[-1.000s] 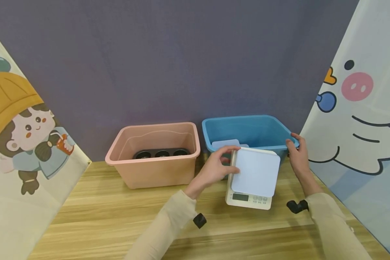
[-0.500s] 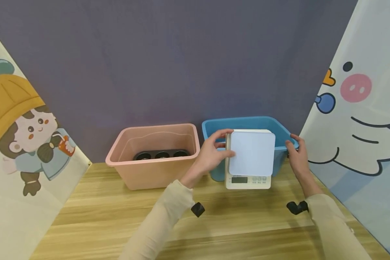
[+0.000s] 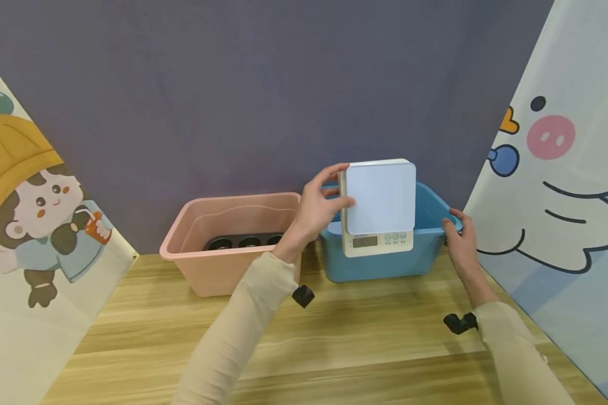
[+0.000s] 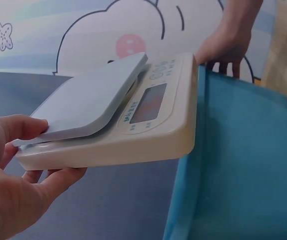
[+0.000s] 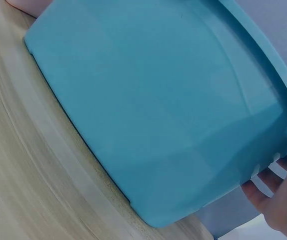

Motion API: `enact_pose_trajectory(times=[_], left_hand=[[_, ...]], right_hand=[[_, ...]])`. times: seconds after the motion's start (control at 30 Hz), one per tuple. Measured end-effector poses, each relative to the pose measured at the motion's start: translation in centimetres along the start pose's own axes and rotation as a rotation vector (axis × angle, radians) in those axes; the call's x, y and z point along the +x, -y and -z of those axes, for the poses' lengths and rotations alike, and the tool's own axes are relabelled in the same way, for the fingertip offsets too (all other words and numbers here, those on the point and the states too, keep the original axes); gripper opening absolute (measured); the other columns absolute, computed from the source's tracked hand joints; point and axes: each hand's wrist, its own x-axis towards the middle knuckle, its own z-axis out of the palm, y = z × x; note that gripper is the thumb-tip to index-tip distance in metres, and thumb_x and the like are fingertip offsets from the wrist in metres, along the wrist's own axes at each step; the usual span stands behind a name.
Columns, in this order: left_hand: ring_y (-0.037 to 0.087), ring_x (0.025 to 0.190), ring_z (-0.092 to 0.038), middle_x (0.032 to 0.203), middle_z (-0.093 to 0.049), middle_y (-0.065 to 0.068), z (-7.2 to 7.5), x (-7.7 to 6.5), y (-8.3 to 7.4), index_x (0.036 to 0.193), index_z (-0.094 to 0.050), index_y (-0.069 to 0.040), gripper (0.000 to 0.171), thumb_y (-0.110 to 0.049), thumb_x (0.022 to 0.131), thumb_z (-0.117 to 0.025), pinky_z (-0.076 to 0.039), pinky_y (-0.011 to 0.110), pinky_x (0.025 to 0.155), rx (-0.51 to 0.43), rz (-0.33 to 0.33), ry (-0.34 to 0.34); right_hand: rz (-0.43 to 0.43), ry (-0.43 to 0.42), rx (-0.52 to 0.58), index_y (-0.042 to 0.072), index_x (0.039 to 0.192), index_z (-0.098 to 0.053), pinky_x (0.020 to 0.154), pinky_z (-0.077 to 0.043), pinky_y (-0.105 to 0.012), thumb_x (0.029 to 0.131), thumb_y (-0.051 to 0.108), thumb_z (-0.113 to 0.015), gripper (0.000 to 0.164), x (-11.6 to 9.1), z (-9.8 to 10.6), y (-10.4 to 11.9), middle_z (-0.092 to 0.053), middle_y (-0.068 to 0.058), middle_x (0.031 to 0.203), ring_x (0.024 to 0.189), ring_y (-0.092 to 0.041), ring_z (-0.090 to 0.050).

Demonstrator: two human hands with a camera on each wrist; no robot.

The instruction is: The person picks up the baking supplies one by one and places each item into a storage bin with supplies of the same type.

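My left hand [image 3: 316, 205] grips a white kitchen scale [image 3: 380, 198] by its left edge, thumb on the pale platform and fingers underneath. The scale is tilted, its small display [image 4: 150, 103] and buttons facing me, and it hangs above the front rim of the blue bin [image 3: 377, 264]. My right hand [image 3: 461, 236] holds the bin's right rim, with the thumb at the rim and fingers around its outer side, as the right wrist view shows [image 5: 283, 192]. Most of the bin's inside is hidden behind the scale; a pale flat piece [image 3: 334, 227] shows at its left.
A pink bin [image 3: 233, 264] stands left of the blue one, with a dark muffin pan [image 3: 249, 242] inside. Both bins sit on a wood-grain table [image 3: 284, 360] against a grey backdrop. Cartoon-printed panels [image 3: 552, 169] flank the table on both sides.
My left hand has lifted the scale up and slightly left, from low in front of the blue bin to above its front rim. My right hand stays on the bin's rim.
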Motion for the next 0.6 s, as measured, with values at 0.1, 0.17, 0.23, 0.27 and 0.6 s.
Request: enact_pose_trajectory(times=[0.1,0.17,0.23,0.27,0.6], left_hand=[[0.025,0.114,-0.063,0.136,-0.049,0.005,0.3,0.8,-0.3,0.139,-0.055,-0.030,0.062,0.000,0.086,-0.071,-0.059,0.039,0.081,0.006,-0.016,-0.040],[0.025,0.113,-0.063,0.136,-0.050,0.006,0.4,1.3,-0.5,0.138,-0.056,-0.030,0.062,0.000,0.086,-0.071,-0.059,0.039,0.081,0.011,-0.024,-0.068],[0.026,0.112,-0.064,0.136,-0.049,0.007,0.6,2.0,-0.6,0.139,-0.056,-0.028,0.062,0.002,0.086,-0.070,-0.059,0.041,0.082,-0.001,-0.030,-0.093],[0.026,0.111,-0.064,0.137,-0.049,0.008,0.7,2.3,-0.6,0.139,-0.056,-0.028,0.062,0.002,0.087,-0.070,-0.059,0.041,0.082,-0.006,-0.031,-0.106],[0.027,0.116,-0.063,0.142,-0.045,0.009,1.2,4.9,0.7,0.139,-0.056,-0.026,0.060,0.002,0.088,-0.068,-0.058,0.046,0.084,0.013,-0.020,-0.180]], right_hand=[[0.001,0.004,-0.002,0.018,0.155,-0.029,0.075,-0.043,-0.027,0.104,0.045,-0.038,0.059,0.0,-0.1,-0.1,-0.037,-0.013,0.141,0.094,-0.009,-0.042],[-0.002,0.008,0.003,0.018,0.155,-0.029,0.074,-0.042,-0.025,0.104,0.046,-0.038,0.059,0.1,-0.1,-0.2,-0.037,-0.011,0.139,0.093,-0.009,-0.042],[-0.008,0.009,0.006,0.018,0.155,-0.029,0.073,-0.042,-0.024,0.104,0.046,-0.039,0.059,0.0,0.0,-0.1,-0.038,-0.007,0.136,0.092,-0.009,-0.041],[-0.011,0.009,0.011,0.018,0.155,-0.029,0.072,-0.041,-0.023,0.104,0.045,-0.039,0.059,0.0,0.0,0.0,-0.038,-0.005,0.134,0.091,-0.009,-0.041],[-0.021,0.024,0.036,0.008,0.153,-0.028,0.068,-0.040,-0.018,0.104,0.039,-0.040,0.060,-1.2,0.2,2.7,-0.038,-0.004,0.127,0.090,-0.012,-0.041]])
